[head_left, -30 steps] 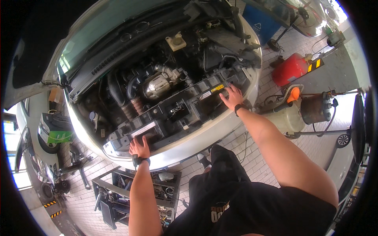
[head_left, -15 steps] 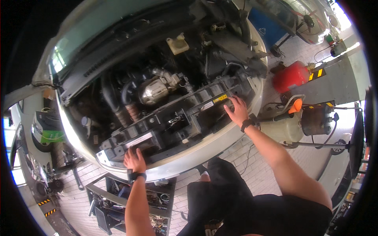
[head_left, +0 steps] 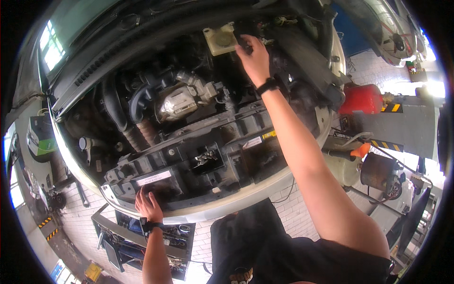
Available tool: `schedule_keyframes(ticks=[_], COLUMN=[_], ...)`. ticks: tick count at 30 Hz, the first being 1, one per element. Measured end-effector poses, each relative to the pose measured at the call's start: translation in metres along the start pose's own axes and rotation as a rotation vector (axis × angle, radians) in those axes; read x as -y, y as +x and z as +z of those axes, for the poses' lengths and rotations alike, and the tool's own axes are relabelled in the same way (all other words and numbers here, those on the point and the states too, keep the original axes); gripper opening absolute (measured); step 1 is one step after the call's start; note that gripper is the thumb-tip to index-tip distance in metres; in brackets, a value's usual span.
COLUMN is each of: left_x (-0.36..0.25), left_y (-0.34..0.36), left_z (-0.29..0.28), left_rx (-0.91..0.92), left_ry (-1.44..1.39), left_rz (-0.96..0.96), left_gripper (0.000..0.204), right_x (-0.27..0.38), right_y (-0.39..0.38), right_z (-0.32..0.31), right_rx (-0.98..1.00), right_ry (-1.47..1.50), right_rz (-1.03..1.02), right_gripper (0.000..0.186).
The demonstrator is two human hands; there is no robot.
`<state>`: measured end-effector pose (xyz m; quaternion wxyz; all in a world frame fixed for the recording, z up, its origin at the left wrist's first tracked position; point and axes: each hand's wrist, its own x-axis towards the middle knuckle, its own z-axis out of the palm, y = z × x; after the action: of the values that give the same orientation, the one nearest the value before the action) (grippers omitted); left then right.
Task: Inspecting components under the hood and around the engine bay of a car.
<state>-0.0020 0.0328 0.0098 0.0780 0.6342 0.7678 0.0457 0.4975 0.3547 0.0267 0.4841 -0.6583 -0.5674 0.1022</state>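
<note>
The engine bay of a car lies uncovered in front of me. My right hand reaches far into it, fingers apart and slightly curled, beside the right edge of a yellowish plastic reservoir with a round cap. Whether the fingertips touch the reservoir I cannot tell. My left hand rests open on the black front panel near the bumper's left end, just below a white label. Both wrists carry dark bands. A silvery metal engine part sits mid-bay, with black curved hoses to its left.
The car's pale bumper edge runs between me and the bay. Behind it stands a tool cart at lower left. A red tank, an orange-handled item and a dark cylinder stand at right.
My right hand has left the front panel and reached far over the bay to the reservoir. My left hand stays on the panel. The view has shifted somewhat.
</note>
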Motion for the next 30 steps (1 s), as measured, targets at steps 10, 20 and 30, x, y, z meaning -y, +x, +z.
schedule_keyframes(ticks=[10, 20, 30], left_x=[-0.007, -0.011, -0.003], left_y=[0.005, 0.006, 0.003], left_z=[-0.006, -0.008, -0.002], left_rx=[0.043, 0.059, 0.033], left_ry=[-0.004, -0.009, 0.014], left_rz=[-0.010, -0.005, 0.003], left_gripper=[0.041, 0.041, 0.042], right_x=[-0.011, -0.009, -0.001], right_y=[0.014, -0.018, -0.176], right_z=[0.055, -0.049, -0.180], right_rx=[-0.007, 0.046, 0.181], right_ry=[-0.280, -0.180, -0.344], right_rz=[-0.168, -0.066, 0.117], right_gripper=[0.047, 0.036, 0.025])
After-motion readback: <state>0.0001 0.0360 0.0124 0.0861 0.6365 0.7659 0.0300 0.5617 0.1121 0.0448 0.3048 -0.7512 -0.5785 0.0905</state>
